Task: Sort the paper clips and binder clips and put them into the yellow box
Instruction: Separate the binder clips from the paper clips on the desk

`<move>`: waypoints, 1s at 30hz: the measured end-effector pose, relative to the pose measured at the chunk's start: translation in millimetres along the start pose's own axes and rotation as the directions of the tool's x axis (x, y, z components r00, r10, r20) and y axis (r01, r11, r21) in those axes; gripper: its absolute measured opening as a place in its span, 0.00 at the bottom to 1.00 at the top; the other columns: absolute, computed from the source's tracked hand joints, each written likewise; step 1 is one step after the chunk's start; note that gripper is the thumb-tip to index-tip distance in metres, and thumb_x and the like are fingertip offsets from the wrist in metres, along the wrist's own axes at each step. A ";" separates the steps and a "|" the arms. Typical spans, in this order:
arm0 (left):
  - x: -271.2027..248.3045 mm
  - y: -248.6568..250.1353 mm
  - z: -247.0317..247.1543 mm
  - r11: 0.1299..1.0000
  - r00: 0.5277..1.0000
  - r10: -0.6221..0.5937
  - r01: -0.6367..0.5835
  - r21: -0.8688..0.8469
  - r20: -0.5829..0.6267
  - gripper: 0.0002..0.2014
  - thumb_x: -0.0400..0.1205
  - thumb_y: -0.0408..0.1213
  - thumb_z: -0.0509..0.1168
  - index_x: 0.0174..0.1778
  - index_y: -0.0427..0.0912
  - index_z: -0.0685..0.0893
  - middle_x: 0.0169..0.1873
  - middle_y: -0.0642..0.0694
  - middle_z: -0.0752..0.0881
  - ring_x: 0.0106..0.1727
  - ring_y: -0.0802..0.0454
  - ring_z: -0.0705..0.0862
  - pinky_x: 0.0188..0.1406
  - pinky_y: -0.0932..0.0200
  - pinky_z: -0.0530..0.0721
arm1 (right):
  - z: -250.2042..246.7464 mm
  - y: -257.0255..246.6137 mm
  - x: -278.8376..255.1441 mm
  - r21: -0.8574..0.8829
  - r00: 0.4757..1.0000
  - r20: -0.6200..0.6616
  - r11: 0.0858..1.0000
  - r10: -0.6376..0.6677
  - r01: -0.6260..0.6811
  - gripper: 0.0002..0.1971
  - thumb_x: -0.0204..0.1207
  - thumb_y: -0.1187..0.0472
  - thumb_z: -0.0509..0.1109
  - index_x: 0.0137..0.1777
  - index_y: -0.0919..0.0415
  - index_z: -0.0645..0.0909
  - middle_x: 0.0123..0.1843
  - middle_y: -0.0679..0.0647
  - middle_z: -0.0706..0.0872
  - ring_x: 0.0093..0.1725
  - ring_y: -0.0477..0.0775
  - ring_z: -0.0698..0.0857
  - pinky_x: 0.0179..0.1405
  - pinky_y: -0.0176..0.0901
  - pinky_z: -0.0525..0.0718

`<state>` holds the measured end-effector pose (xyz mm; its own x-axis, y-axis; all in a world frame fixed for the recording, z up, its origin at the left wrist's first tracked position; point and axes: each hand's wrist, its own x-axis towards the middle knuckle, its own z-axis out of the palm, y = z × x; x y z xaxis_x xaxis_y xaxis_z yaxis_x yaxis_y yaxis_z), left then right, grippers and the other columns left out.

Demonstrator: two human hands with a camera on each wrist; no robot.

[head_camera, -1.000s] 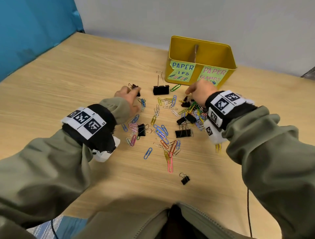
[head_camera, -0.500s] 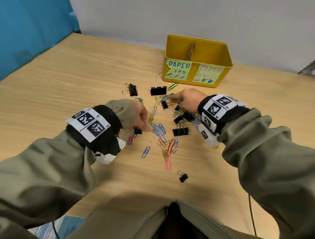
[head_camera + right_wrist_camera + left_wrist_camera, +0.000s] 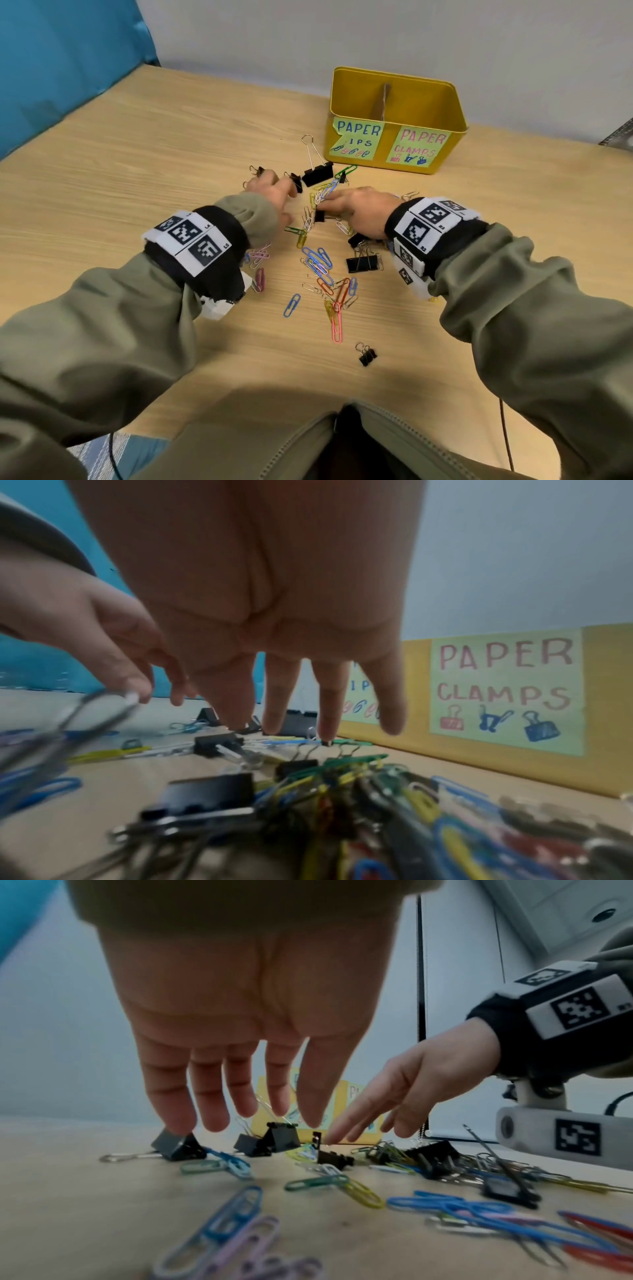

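— While both hands hover over the pile, what's in the yellow box (image 3: 442, 113)?
— Can't tell; only its inner walls and a cardboard divider (image 3: 384, 102) show. Labels read PAPER …IPS on the left, PAPER CLAMPS on the right.
— And the hands?
— The left hand (image 3: 240, 1010) has fingers spread straight above a small binder clip (image 3: 178, 1146), holding nothing. The right hand (image 3: 359, 209) is likewise extended, fingertips at the scattered paper clips (image 3: 318, 263) on the table (image 3: 137, 154).

I'm looking at an office-type desk setup: light wood desk (image 3: 120, 164), plain white wall (image 3: 342, 31), blue partition (image 3: 61, 51) at left, stationery scattered on top, hand-labelled yellow box (image 3: 442, 106), marker-tagged wrist bands (image 3: 191, 236).
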<state>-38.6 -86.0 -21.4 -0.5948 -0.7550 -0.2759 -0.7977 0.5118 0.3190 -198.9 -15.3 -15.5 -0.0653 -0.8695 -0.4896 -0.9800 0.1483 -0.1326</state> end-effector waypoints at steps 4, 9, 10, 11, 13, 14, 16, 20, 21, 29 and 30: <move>-7.0 2.7 23.3 0.939 0.940 0.191 -0.259 0.226 0.283 0.39 0.78 0.58 0.59 0.82 0.49 0.54 0.82 0.42 0.54 0.81 0.41 0.58 0.80 0.45 0.63 | -1.7 -2.2 0.2 -0.131 0.995 0.072 0.990 0.069 -0.059 0.33 0.80 0.72 0.50 0.82 0.45 0.55 0.85 0.43 0.55 0.81 0.61 0.62 0.77 0.61 0.67; -19.3 18.2 25.0 0.916 0.843 0.218 -0.350 0.195 0.491 0.32 0.82 0.55 0.55 0.81 0.46 0.59 0.84 0.45 0.53 0.83 0.45 0.56 0.82 0.51 0.55 | -9.2 6.5 -2.7 -0.103 0.987 0.060 0.984 0.150 -0.143 0.34 0.78 0.72 0.51 0.83 0.51 0.54 0.86 0.44 0.51 0.82 0.61 0.61 0.78 0.63 0.64; -17.3 21.9 22.7 0.930 0.857 0.216 -0.326 0.168 0.468 0.30 0.82 0.54 0.55 0.79 0.46 0.65 0.81 0.44 0.62 0.80 0.46 0.64 0.81 0.51 0.61 | -9.5 6.0 -4.5 -0.104 0.988 0.105 0.990 0.111 -0.100 0.35 0.78 0.74 0.51 0.83 0.51 0.52 0.86 0.44 0.48 0.82 0.61 0.62 0.79 0.60 0.65; -14.5 25.5 19.7 0.940 0.886 0.232 -0.311 0.142 0.402 0.27 0.82 0.54 0.56 0.76 0.46 0.71 0.77 0.43 0.71 0.75 0.46 0.72 0.77 0.51 0.68 | -10.0 5.5 -5.5 -0.134 0.985 0.143 0.988 0.097 -0.078 0.34 0.79 0.74 0.51 0.83 0.53 0.52 0.86 0.46 0.47 0.81 0.61 0.64 0.79 0.57 0.66; -2.2 31.5 15.2 0.953 0.945 0.247 -0.277 0.124 0.213 0.23 0.81 0.52 0.58 0.71 0.46 0.76 0.69 0.43 0.76 0.66 0.44 0.79 0.69 0.50 0.76 | -12.9 6.9 -7.0 -0.248 0.979 0.134 0.962 0.153 -0.116 0.27 0.81 0.71 0.52 0.81 0.60 0.60 0.86 0.53 0.55 0.77 0.62 0.70 0.74 0.52 0.71; 7.4 34.0 13.8 0.959 0.959 0.237 -0.257 0.117 0.157 0.24 0.81 0.50 0.58 0.72 0.46 0.73 0.70 0.42 0.74 0.66 0.43 0.78 0.68 0.48 0.76 | -15.5 7.6 -8.1 -0.279 0.974 0.099 0.945 0.203 -0.169 0.24 0.82 0.69 0.52 0.78 0.62 0.65 0.82 0.57 0.63 0.74 0.63 0.73 0.71 0.50 0.72; 25.5 39.1 12.0 0.966 0.963 0.211 -0.231 0.113 0.166 0.29 0.82 0.47 0.58 0.79 0.44 0.62 0.79 0.43 0.62 0.74 0.41 0.72 0.74 0.44 0.72 | -21.3 8.7 -10.8 -0.273 0.955 0.044 0.923 0.294 -0.272 0.20 0.82 0.67 0.53 0.73 0.65 0.71 0.74 0.62 0.75 0.71 0.64 0.76 0.66 0.50 0.73; 47.5 49.0 14.1 0.924 0.955 0.155 -0.231 0.305 0.252 0.37 0.83 0.52 0.53 0.83 0.38 0.46 0.84 0.41 0.46 0.84 0.43 0.54 0.83 0.44 0.55 | -25.5 8.1 -2.1 -0.142 0.974 -0.075 0.965 0.213 -0.222 0.28 0.78 0.73 0.55 0.79 0.64 0.62 0.81 0.60 0.66 0.77 0.64 0.70 0.74 0.53 0.69; 47.9 51.1 15.0 0.923 0.953 0.156 -0.235 0.304 0.260 0.37 0.83 0.52 0.55 0.82 0.35 0.50 0.83 0.38 0.51 0.83 0.43 0.55 0.83 0.47 0.55 | -25.3 6.3 -0.1 -0.095 0.983 -0.085 0.980 0.164 -0.172 0.32 0.77 0.75 0.55 0.82 0.61 0.57 0.84 0.58 0.60 0.80 0.63 0.65 0.78 0.52 0.65; 44.7 39.7 19.9 0.864 0.931 0.110 -0.263 0.430 0.348 0.34 0.79 0.62 0.51 0.72 0.42 0.74 0.68 0.40 0.79 0.66 0.41 0.80 0.68 0.44 0.78 | -30.6 15.5 -2.4 -0.141 0.951 -0.077 0.941 0.299 -0.307 0.20 0.81 0.69 0.55 0.73 0.67 0.73 0.69 0.66 0.81 0.66 0.65 0.81 0.63 0.51 0.80; 47.4 44.1 15.6 0.888 0.946 0.141 -0.251 0.386 0.292 0.29 0.80 0.58 0.54 0.70 0.42 0.77 0.65 0.40 0.82 0.63 0.42 0.82 0.66 0.46 0.79 | -31.3 18.4 -2.4 -0.109 0.936 -0.116 0.932 0.332 -0.344 0.20 0.80 0.70 0.55 0.71 0.67 0.75 0.67 0.66 0.82 0.65 0.65 0.82 0.63 0.53 0.81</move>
<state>-103.5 -92.8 -34.6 -0.7039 -0.5228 -0.4808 -0.5971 0.8021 0.0021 -222.6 -25.3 10.2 -0.4084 -0.8195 -0.4020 -0.9118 0.3863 0.1388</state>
